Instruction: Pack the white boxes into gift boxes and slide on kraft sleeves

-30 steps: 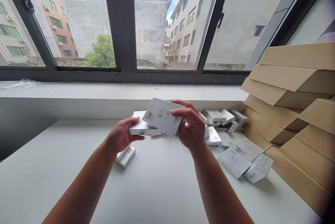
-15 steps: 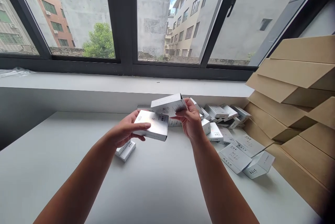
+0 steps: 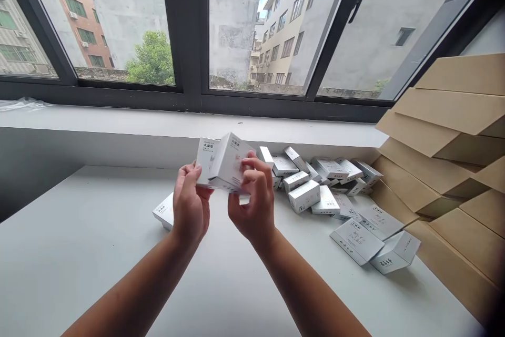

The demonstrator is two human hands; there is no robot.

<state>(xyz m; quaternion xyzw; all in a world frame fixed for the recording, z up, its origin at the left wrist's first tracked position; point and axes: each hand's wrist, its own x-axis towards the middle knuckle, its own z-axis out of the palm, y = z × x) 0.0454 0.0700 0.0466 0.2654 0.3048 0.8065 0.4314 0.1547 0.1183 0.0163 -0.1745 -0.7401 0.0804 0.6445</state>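
Note:
My left hand is closed on a small white carton with dark print, held upright over the table. My right hand grips a second white carton, tilted, with its fingers bent along the right side. The two cartons overlap or touch above the table; exactly how they meet is unclear. Behind my left hand, another white carton lies on the table, partly hidden by the wrist.
Several white cartons lie heaped at the back right of the white table. Flattened-looking white cartons lie nearer. Brown cardboard boxes are stacked along the right edge. A window sill runs behind.
Both hands have turned the cartons from nearly flat to more upright. My right hand moved left and lower, its carton now in front of the left one. The view shifted slightly.

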